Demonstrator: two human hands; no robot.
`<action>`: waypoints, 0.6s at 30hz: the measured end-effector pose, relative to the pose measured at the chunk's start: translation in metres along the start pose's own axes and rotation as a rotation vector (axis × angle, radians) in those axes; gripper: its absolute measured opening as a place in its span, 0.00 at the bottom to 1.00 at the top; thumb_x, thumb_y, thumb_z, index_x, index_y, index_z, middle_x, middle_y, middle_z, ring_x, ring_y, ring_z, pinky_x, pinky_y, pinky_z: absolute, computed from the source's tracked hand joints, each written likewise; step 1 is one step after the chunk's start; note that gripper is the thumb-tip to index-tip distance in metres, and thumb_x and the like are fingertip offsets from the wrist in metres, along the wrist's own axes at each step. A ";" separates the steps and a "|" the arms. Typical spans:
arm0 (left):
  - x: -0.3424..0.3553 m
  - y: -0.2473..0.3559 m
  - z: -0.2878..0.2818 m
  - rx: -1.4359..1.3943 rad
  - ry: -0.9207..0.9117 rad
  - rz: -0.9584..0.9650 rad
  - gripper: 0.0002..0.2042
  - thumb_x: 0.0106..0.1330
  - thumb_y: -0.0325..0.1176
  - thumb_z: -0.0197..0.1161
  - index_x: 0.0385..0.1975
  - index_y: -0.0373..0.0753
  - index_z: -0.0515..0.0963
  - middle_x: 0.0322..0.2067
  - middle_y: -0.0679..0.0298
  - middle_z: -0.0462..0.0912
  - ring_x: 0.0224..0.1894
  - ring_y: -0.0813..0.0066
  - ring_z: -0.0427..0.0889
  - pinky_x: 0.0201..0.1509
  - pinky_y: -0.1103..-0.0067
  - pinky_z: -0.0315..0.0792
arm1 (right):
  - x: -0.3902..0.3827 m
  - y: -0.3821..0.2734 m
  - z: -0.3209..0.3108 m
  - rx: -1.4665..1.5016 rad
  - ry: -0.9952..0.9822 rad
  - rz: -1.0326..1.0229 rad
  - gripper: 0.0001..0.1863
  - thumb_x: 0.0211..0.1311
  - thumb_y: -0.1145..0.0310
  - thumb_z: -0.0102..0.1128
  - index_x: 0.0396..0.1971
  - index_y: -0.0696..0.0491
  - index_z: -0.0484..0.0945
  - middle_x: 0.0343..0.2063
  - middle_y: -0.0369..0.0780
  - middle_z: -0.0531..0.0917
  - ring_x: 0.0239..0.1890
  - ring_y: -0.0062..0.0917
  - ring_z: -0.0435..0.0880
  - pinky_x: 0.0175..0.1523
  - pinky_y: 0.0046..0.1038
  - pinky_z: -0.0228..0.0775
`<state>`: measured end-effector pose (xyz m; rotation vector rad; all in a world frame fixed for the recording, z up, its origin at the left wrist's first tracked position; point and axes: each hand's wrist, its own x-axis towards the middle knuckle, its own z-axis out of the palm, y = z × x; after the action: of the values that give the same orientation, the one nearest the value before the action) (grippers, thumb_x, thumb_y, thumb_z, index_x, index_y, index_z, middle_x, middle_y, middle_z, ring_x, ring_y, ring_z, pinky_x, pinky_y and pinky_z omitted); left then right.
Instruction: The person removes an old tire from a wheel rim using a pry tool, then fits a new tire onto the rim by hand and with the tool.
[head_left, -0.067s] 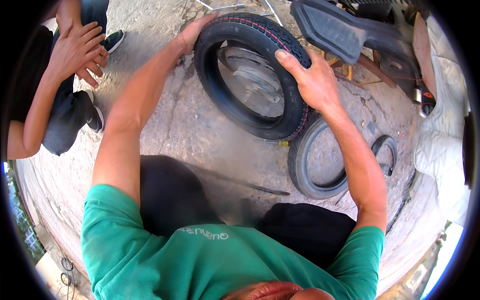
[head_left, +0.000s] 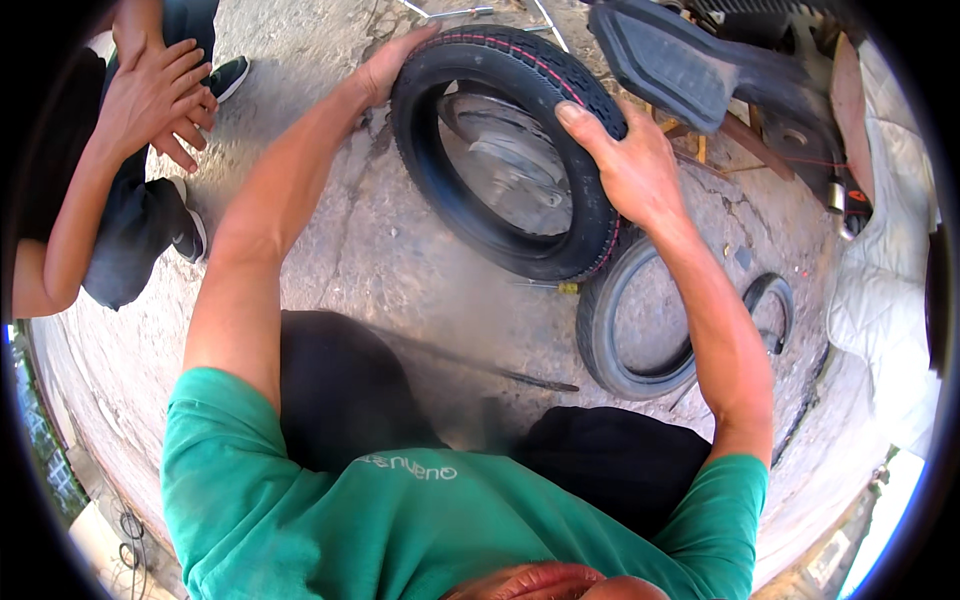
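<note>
Over the rough grey concrete floor (head_left: 330,250), a black rubber tire with red-striped tread (head_left: 500,247) is held tilted between both hands. A worn grey-black tire (head_left: 602,350) lies lower right. The right hand (head_left: 645,165) grips the tread side, thumb frontmost; the left hand's (head_left: 385,75) fingers, partly hidden, clasp the upper left edge.

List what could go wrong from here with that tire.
The red-striped tire might bump the smaller grey tire on the concrete, which appears close by its lower right edge. The right hand could knock the dark plastic panel nearby. The thin dark rod might get underfoot.
</note>
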<state>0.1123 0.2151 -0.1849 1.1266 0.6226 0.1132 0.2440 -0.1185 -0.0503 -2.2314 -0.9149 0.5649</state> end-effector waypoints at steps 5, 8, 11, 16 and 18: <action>0.002 -0.001 0.008 -0.032 -0.099 -0.009 0.25 0.76 0.55 0.55 0.49 0.37 0.84 0.42 0.63 0.90 0.40 0.76 0.87 0.51 0.78 0.80 | 0.001 0.015 0.003 -0.060 0.045 0.011 0.59 0.52 0.29 0.64 0.64 0.72 0.69 0.63 0.63 0.74 0.68 0.49 0.73 0.73 0.41 0.61; 0.004 -0.001 0.003 -0.011 -0.159 -0.036 0.24 0.77 0.54 0.56 0.51 0.37 0.83 0.43 0.63 0.89 0.42 0.77 0.86 0.52 0.79 0.80 | -0.007 0.008 -0.002 0.010 0.019 0.008 0.56 0.53 0.33 0.66 0.63 0.73 0.70 0.62 0.63 0.75 0.67 0.49 0.74 0.72 0.41 0.61; 0.011 -0.016 -0.018 -0.010 -0.043 -0.032 0.24 0.77 0.53 0.56 0.51 0.37 0.83 0.43 0.64 0.89 0.42 0.77 0.87 0.52 0.79 0.80 | -0.003 0.017 0.001 0.013 -0.005 -0.043 0.52 0.54 0.36 0.66 0.63 0.71 0.71 0.60 0.60 0.76 0.66 0.49 0.74 0.71 0.41 0.61; -0.004 -0.001 0.005 0.004 -0.165 -0.091 0.23 0.76 0.53 0.57 0.51 0.37 0.83 0.43 0.63 0.89 0.43 0.76 0.87 0.53 0.79 0.80 | -0.012 0.022 -0.003 0.009 0.010 -0.015 0.49 0.54 0.39 0.66 0.65 0.65 0.72 0.60 0.58 0.77 0.66 0.49 0.74 0.71 0.41 0.62; -0.013 0.013 0.014 0.065 -0.178 -0.100 0.24 0.76 0.53 0.57 0.52 0.37 0.83 0.43 0.63 0.89 0.43 0.76 0.87 0.53 0.79 0.80 | -0.012 0.022 -0.002 0.010 0.025 -0.020 0.48 0.53 0.40 0.66 0.65 0.64 0.72 0.60 0.58 0.76 0.66 0.49 0.74 0.71 0.41 0.62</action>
<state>0.1121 0.2049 -0.1642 1.1514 0.5254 -0.0926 0.2475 -0.1399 -0.0626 -2.2132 -0.9183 0.5300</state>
